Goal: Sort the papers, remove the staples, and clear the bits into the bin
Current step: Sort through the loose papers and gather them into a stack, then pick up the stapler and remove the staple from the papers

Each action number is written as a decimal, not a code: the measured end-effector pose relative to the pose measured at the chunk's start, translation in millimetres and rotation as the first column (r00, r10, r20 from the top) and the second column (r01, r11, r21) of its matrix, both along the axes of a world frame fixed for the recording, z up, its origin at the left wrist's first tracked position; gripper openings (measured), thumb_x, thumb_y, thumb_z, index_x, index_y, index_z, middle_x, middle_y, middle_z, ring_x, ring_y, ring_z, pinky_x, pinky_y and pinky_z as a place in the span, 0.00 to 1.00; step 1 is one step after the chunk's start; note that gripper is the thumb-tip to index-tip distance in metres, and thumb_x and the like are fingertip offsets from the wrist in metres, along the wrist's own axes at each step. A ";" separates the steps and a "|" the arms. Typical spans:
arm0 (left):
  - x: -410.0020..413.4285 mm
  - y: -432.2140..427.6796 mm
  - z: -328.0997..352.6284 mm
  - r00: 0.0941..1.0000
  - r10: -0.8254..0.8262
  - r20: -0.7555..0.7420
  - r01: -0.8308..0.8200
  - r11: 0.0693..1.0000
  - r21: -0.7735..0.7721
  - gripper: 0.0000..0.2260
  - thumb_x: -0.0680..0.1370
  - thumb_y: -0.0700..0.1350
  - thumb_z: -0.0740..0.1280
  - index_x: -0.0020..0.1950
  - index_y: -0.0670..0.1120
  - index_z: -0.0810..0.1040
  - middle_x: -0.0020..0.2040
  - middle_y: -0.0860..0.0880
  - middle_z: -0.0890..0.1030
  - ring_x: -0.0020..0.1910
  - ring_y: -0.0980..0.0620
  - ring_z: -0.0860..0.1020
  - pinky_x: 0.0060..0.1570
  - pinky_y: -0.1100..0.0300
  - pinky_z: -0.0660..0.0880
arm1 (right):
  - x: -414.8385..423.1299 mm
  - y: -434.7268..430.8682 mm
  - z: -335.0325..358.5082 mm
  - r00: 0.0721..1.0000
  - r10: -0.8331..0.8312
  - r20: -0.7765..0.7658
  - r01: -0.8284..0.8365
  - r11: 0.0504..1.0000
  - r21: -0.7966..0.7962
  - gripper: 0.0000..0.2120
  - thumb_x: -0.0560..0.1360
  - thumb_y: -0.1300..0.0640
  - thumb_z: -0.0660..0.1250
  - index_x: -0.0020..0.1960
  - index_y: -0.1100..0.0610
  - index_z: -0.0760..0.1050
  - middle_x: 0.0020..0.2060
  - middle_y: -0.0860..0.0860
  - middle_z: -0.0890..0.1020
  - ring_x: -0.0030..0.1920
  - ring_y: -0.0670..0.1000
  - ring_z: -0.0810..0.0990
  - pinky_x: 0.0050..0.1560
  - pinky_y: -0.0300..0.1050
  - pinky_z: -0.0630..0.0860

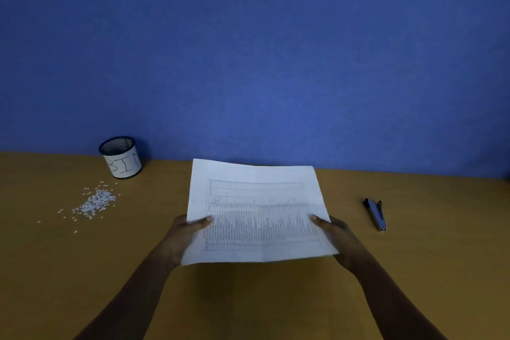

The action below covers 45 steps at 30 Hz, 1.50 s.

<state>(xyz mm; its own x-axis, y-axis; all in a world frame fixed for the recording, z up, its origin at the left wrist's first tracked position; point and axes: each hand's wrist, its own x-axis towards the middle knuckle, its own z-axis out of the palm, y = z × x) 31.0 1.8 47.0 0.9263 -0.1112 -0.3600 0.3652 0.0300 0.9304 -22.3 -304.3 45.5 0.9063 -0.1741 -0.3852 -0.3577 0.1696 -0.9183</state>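
Observation:
White papers (256, 210) printed with a dense table are held above the middle of the brown desk (248, 298). My left hand (182, 234) grips their left edge, thumb on top. My right hand (335, 237) grips their right edge the same way. A heap of small white paper bits (95, 201) lies scattered on the desk at the left. Behind it stands a black mesh cup (121, 156) with a white label reading "BIN". A blue and black staple remover (376, 214) lies on the desk at the right. No staple is visible on the papers.
A blue wall (248, 50) rises directly behind the desk's far edge. Bare desk surface stretches in front of the papers and between the papers and the staple remover.

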 end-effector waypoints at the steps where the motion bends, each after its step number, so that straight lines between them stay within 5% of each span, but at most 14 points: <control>1: 1.1 -0.6 -0.5 0.999 0.036 -0.001 -0.036 0.999 -0.017 0.12 0.74 0.41 0.68 0.57 0.41 0.78 0.54 0.41 0.81 0.54 0.40 0.78 0.56 0.46 0.74 | -0.2 -1.1 -1.8 1.000 -0.031 0.000 0.031 0.999 0.040 0.08 0.74 0.57 0.67 0.52 0.58 0.78 0.46 0.54 0.82 0.45 0.54 0.81 0.37 0.44 0.79; 5: 1.6 -13.1 -5.0 0.972 0.233 0.006 -0.232 0.970 -0.075 0.15 0.74 0.40 0.68 0.60 0.38 0.76 0.56 0.42 0.79 0.56 0.41 0.76 0.49 0.51 0.74 | 1.6 0.0 -16.4 0.994 -0.094 -0.058 0.102 0.985 0.136 0.06 0.75 0.58 0.66 0.50 0.59 0.78 0.44 0.54 0.82 0.40 0.50 0.82 0.38 0.37 0.80; 8: -4.2 -33.3 -8.9 0.921 0.387 -0.034 -0.388 0.914 -0.120 0.15 0.75 0.38 0.68 0.61 0.36 0.74 0.57 0.43 0.76 0.58 0.40 0.74 0.57 0.46 0.72 | 2.6 13.3 -27.3 0.983 -0.126 -0.133 0.147 0.976 0.163 0.08 0.75 0.59 0.66 0.51 0.62 0.77 0.43 0.55 0.82 0.40 0.50 0.81 0.36 0.37 0.79; 16: -16.2 -80.9 -15.2 0.797 0.597 -0.092 -0.603 0.794 -0.070 0.17 0.75 0.38 0.67 0.63 0.35 0.71 0.61 0.39 0.75 0.59 0.38 0.74 0.60 0.42 0.71 | -7.9 91.2 -22.5 0.978 0.096 -0.185 -0.041 0.959 0.281 0.09 0.73 0.56 0.69 0.42 0.63 0.79 0.36 0.55 0.81 0.37 0.50 0.79 0.40 0.40 0.79; 19: -19.8 -90.6 -11.3 0.769 0.637 -0.054 -0.639 0.768 -0.046 0.17 0.76 0.38 0.67 0.62 0.33 0.72 0.61 0.37 0.76 0.58 0.37 0.75 0.58 0.45 0.73 | -9.2 108.1 -17.7 0.983 0.084 -0.166 -0.020 0.936 0.351 0.09 0.73 0.59 0.69 0.47 0.66 0.79 0.40 0.57 0.82 0.38 0.51 0.81 0.37 0.40 0.80; 23: -27.9 -98.2 -4.7 0.763 0.646 -0.002 -0.646 0.763 -0.037 0.16 0.77 0.38 0.65 0.61 0.31 0.72 0.59 0.35 0.77 0.57 0.36 0.75 0.51 0.51 0.72 | -7.9 114.1 -15.2 0.988 0.039 -0.151 0.017 0.934 0.356 0.10 0.72 0.65 0.69 0.49 0.72 0.77 0.43 0.60 0.83 0.38 0.53 0.82 0.33 0.40 0.80; 29: -35.2 -100.6 -4.4 0.819 0.570 -0.062 -0.573 0.818 -0.055 0.14 0.76 0.38 0.67 0.59 0.33 0.74 0.55 0.39 0.78 0.53 0.38 0.77 0.54 0.46 0.75 | -5.5 104.3 -20.3 0.984 -0.037 -0.172 0.078 0.969 0.236 0.07 0.69 0.68 0.71 0.43 0.72 0.78 0.39 0.61 0.82 0.37 0.56 0.82 0.34 0.43 0.82; 34: -43.2 -96.5 -8.3 0.872 0.458 -0.173 -0.484 0.860 -0.162 0.09 0.74 0.34 0.68 0.53 0.36 0.77 0.45 0.42 0.80 0.44 0.43 0.79 0.33 0.56 0.80 | 3.4 91.7 -20.5 0.981 -0.016 -0.193 0.043 0.990 0.133 0.04 0.69 0.66 0.72 0.43 0.67 0.79 0.38 0.58 0.83 0.37 0.54 0.80 0.36 0.42 0.81; 39: -50.6 -97.2 -3.7 0.919 0.347 -0.187 -0.373 0.919 -0.129 0.06 0.71 0.31 0.69 0.47 0.33 0.78 0.39 0.42 0.80 0.34 0.48 0.78 0.20 0.67 0.73 | 9.2 84.1 -17.5 0.984 0.018 -0.178 -0.001 0.995 0.095 0.05 0.70 0.67 0.71 0.45 0.68 0.78 0.39 0.58 0.82 0.40 0.56 0.80 0.45 0.45 0.79; 45: -47.5 -98.6 -7.8 0.903 0.405 -0.146 -0.420 0.903 -0.093 0.04 0.70 0.30 0.71 0.43 0.33 0.79 0.37 0.43 0.80 0.35 0.48 0.79 0.26 0.64 0.76 | 2.5 93.3 -14.5 0.988 -0.010 -0.157 0.024 0.996 0.087 0.03 0.70 0.64 0.71 0.41 0.64 0.79 0.37 0.58 0.83 0.34 0.53 0.80 0.35 0.41 0.79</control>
<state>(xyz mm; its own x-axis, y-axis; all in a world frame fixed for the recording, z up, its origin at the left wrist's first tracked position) -16.5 -96.7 39.1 0.8490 0.2222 -0.4793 0.4046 0.3100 0.8603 -19.9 -211.0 31.0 0.8310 -0.1479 -0.5362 -0.4918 0.2549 -0.8325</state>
